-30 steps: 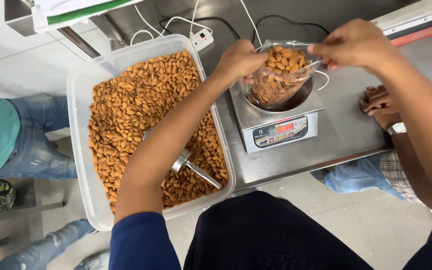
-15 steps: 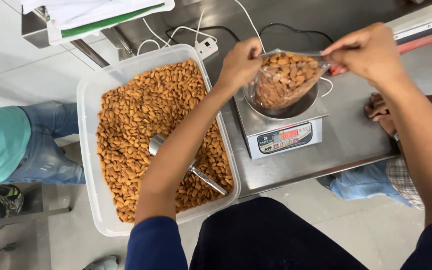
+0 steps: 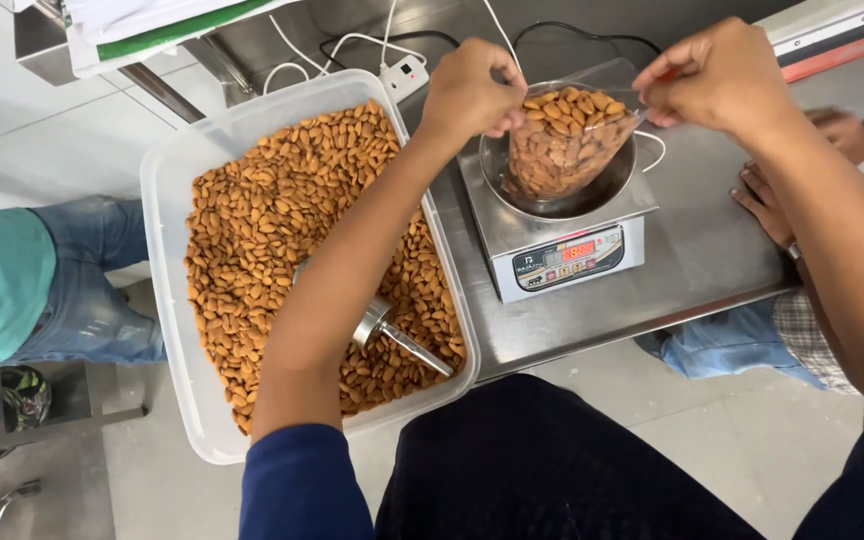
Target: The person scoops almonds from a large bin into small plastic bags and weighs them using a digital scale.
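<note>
1. A clear plastic bag of almonds [image 3: 564, 140] is held up by its top edges over the metal bowl [image 3: 592, 200] of a small weighing scale [image 3: 562, 255]; the bag's lower part hangs inside the bowl.
2. The left hand [image 3: 470, 92] is closed on the bag's left rim, the fingers curled tight around the plastic.
3. The right hand [image 3: 722, 78] is pinched on the bag's right rim, thumb and fingers pressed together on the edge.
4. The bag is seen nearly full, with almonds heaped up to its open mouth.
5. The scale is placed on a steel desk [image 3: 692, 250], with its lit display turned toward the wearer.
6. Just left of the scale, a large clear plastic tub [image 3: 177, 200] filled with loose almonds is set, partly overhanging the desk edge.
7. A metal scoop [image 3: 397, 335] is laid in the tub, its handle pointing toward the lower right and its bowl hidden under the left forearm.
8. A white power strip [image 3: 404, 72] with trailing cables is seen behind the tub and scale.
9. Another person's hand [image 3: 767, 205] is rested on the desk's right edge, and a seated person in jeans [image 3: 82, 290] is seen at the left.
</note>
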